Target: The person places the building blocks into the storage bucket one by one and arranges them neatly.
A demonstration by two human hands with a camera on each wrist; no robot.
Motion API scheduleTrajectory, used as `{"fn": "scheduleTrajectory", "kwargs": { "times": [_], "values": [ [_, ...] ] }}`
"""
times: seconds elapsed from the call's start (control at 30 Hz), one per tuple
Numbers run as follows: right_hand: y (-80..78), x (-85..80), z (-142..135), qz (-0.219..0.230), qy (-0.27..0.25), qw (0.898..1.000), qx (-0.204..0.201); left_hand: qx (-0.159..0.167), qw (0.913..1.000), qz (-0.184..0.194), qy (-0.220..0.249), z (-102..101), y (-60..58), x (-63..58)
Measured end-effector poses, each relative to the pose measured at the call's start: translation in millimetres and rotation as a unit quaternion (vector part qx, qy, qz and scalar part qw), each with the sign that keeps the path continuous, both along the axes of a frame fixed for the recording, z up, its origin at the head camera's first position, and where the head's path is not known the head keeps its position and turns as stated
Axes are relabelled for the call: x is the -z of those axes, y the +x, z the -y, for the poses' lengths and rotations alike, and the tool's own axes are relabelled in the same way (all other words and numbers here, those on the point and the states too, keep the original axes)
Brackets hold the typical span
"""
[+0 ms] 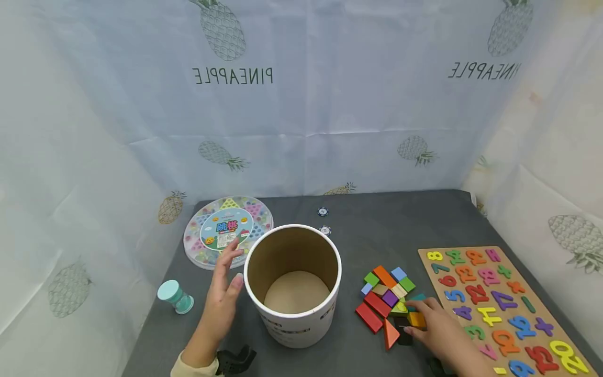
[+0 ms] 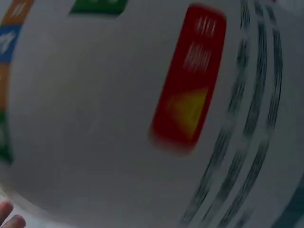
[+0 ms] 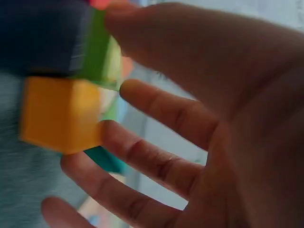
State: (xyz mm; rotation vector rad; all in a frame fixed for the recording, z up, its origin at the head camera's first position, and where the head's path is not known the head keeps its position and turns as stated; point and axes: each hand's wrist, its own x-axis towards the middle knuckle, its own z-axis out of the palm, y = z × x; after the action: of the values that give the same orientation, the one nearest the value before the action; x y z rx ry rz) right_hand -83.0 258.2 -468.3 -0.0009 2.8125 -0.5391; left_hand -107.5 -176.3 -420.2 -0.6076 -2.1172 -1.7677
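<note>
My right hand (image 1: 431, 324) reaches over a pile of coloured wooden blocks, fingers spread and curved slightly. In the right wrist view, its thumb tip is at a green block (image 3: 97, 52) and its lower fingertips come right up to a yellow-orange block (image 3: 52, 111). A black block (image 1: 402, 330) lies close to the thumb, and a red block (image 1: 369, 317) sits farther left in the pile. My left hand (image 1: 222, 298) is raised beside a white round tub (image 1: 301, 330), fingers loosely extended and holding nothing. Bare tub bottom shows inside. The tub's printed side fills the left wrist view.
A wooden number board (image 1: 471, 335) lies at the right. Back left is a round Chinese checkers box (image 1: 193, 241), with a teal hourglass-shaped object (image 1: 176, 297) in front of it. Two poker chips (image 1: 322, 211) lie behind the tub. Curtains surround the dark table (image 1: 377, 225).
</note>
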Motion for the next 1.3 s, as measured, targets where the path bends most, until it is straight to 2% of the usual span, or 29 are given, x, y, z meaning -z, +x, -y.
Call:
{"fn": "scheduleTrajectory", "kwargs": {
  "times": [0.1,0.2,0.37,0.5,0.53,0.6,0.7,0.77,0.8,0.83,0.9,0.93,1.03,1.1,1.17,1.23,1.3],
  "values": [
    [1.9,9.4,-3.5,0.000,-0.013,1.000,0.009,0.045,0.9961,0.005,0.076,-10.9,-1.6,4.5],
    [1.9,15.1,-5.3,-0.030,-0.025,0.999,0.015,0.076,0.9885,-0.009,0.131,-17.2,-3.9,8.7],
    [2.8,13.5,-6.1,-0.098,-0.033,0.994,0.034,0.095,0.9818,-0.024,0.163,-22.3,-6.4,14.1],
    [1.8,-7.9,2.8,-0.174,-0.051,0.982,0.053,0.090,0.9814,-0.017,0.169,-25.5,-8.2,16.7],
    [0.6,-16.6,8.8,-0.201,-0.064,0.976,0.053,0.085,0.9818,-0.019,0.169,-25.9,-8.9,17.0],
    [-3.2,-36.1,25.6,-0.262,-0.108,0.958,0.048,0.076,0.9821,-0.020,0.171,-26.3,-10.1,17.3],
    [-9.4,-66.5,57.6,-0.332,-0.212,0.919,0.029,0.067,0.9824,-0.021,0.173,-25.9,-12.4,17.8],
    [-15.1,-84.2,79.9,-0.351,-0.288,0.891,0.005,0.067,0.9823,-0.022,0.174,-25.8,-14.3,18.6],
    [-18.0,-91.0,91.0,-0.353,-0.314,0.881,-0.008,0.069,0.9819,-0.023,0.175,-25.8,-15.3,19.1],
    [-21.7,-96.7,101.8,-0.350,-0.340,0.872,-0.023,0.071,0.9817,-0.023,0.175,-25.9,-16.4,19.5],
    [-30.8,-103.3,122.7,-0.338,-0.372,0.863,-0.055,0.074,0.9809,-0.025,0.178,-26.6,-18.6,20.6],
    [-35.5,-104.7,132.3,-0.327,-0.376,0.864,-0.069,0.075,0.9804,-0.025,0.180,-27.1,-19.6,21.2],
    [-47.4,-104.0,154.6,-0.287,-0.371,0.878,-0.090,0.079,0.9789,-0.027,0.186,-29.4,-22.1,22.7],
    [-52.0,-102.0,162.7,-0.265,-0.363,0.888,-0.091,0.081,0.9785,-0.029,0.187,-31.1,-23.3,24.0],
    [-53.9,-101.0,166.1,-0.253,-0.358,0.894,-0.090,0.084,0.9782,-0.033,0.187,-32.7,-24.0,24.4],
    [-54.6,-100.4,165.8,-0.252,-0.357,0.894,-0.098,0.082,0.9779,-0.033,0.189,-34.1,-24.0,24.3],
    [-54.1,-99.3,163.1,-0.256,-0.362,0.889,-0.114,0.079,0.9781,-0.031,0.190,-34.6,-22.7,24.8]
  ]
}}
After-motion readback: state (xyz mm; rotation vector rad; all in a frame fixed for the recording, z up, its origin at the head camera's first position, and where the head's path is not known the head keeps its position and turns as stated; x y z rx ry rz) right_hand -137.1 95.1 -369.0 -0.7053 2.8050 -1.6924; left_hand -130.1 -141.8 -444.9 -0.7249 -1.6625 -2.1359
